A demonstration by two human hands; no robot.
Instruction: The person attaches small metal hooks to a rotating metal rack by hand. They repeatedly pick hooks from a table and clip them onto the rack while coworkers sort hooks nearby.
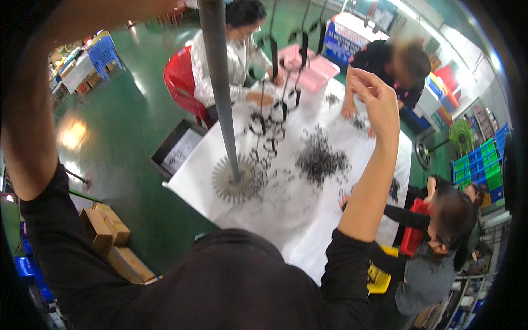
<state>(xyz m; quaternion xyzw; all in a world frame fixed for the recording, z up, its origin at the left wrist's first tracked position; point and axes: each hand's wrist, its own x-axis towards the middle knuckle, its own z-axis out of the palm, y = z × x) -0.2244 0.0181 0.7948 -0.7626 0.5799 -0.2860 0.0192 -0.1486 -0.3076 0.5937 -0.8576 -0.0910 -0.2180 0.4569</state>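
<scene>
My right hand (376, 94) is raised over the right side of the table, thumb and fingers pinched together. Whatever they hold, if anything, is too small to make out. My left arm reaches up along the left edge, and only part of my left hand (118, 14) shows at the top, its fingers out of sight. A grey pole (218, 71) rises from a slotted round base (223, 184). Right of it hang thin strands with black clip-like pieces (274, 52). A heap of small black parts (322, 159) lies on the white-covered table (198, 181).
Co-workers sit or lean at the far side and the right, their hands over small black piles. A pink bin (311, 69) stands at the far edge. A dark tray (177, 148) adjoins the left side; cardboard boxes (104, 225) sit on the green floor.
</scene>
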